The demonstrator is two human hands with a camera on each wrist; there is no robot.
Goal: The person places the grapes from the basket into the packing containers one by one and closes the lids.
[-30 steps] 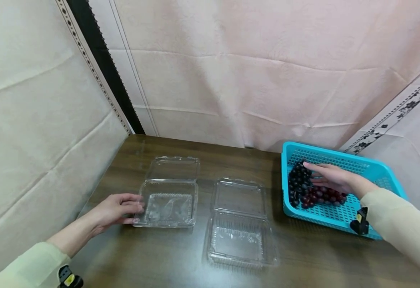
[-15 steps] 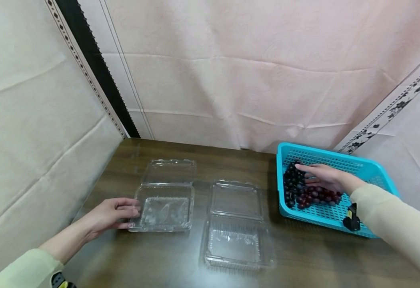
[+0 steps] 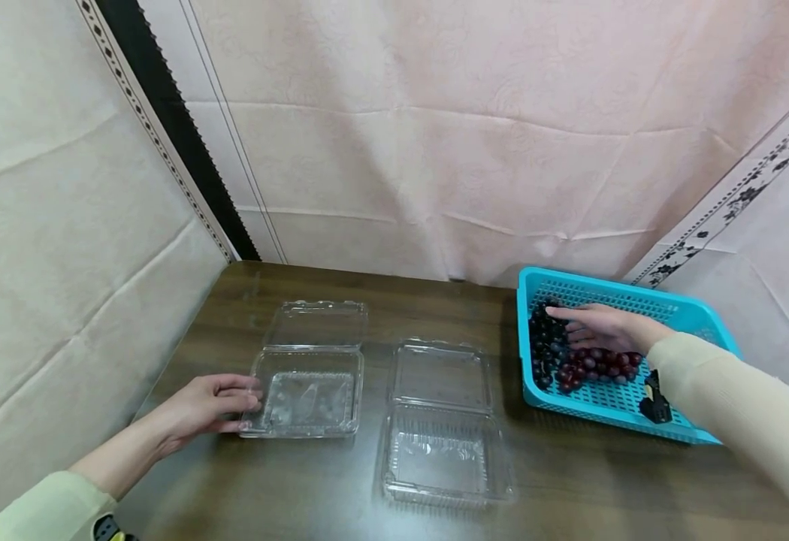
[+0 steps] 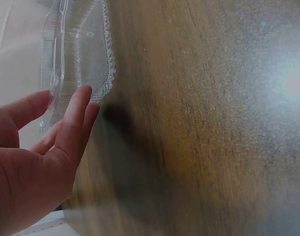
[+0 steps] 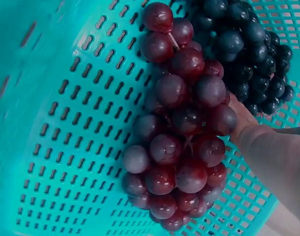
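Observation:
My left hand (image 3: 198,409) touches the left edge of an open clear plastic clamshell container (image 3: 309,398). In the left wrist view its thumb lies at the container's rim, and straight fingers (image 4: 74,120) rest against the side wall. My right hand (image 3: 604,327) reaches into a blue plastic basket (image 3: 638,294) with its fingers extended over a bunch of dark grapes (image 3: 545,342). Nearer me, a bunch of red grapes (image 3: 600,366) lies under that hand. The right wrist view shows the red bunch hiding most of the right fingers, with the dark bunch beyond.
A second open clear clamshell container (image 3: 440,460) stands on the brown wooden table (image 3: 286,488), between the first one and the basket. Pale cloth curtains (image 3: 381,150) rise behind the table and on both sides.
The head view has shifted slightly. My right hand has moved a little left over the dark grapes. My left hand stays at the container's edge.

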